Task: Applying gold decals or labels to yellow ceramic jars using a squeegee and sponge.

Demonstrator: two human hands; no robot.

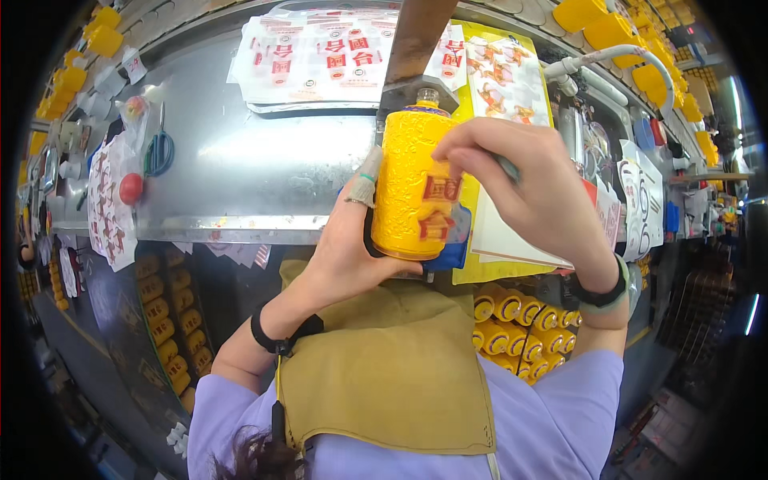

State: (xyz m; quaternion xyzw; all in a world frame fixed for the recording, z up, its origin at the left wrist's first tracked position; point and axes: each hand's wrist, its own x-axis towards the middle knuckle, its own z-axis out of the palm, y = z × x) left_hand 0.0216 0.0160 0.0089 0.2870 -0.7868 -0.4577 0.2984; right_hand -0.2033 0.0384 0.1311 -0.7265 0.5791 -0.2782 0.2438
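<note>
A yellow embossed bottle [404,172] with a short clear neck stands nearly upright in front of me, red characters on its right side. My left hand [340,232] grips it, with the thumb along its left side and fingers under its base. That thumb wears a pale finger cover held by a green band. My right hand [520,164] is bent over the bottle's right side, thumb and forefinger drawn together beside the red characters. Whatever lies between those fingertips is too small to make out. Partly behind the bottle's lower right is a blue object [458,240].
Printed decal sheets [320,60] lie at the back of the metal bench [232,160]. A metal post [416,40] rises behind the bottle. Scissors [160,148] and a red ball [130,189] are at left. On the right lies a yellow board [480,268]; yellow bottles [524,328] fill racks below.
</note>
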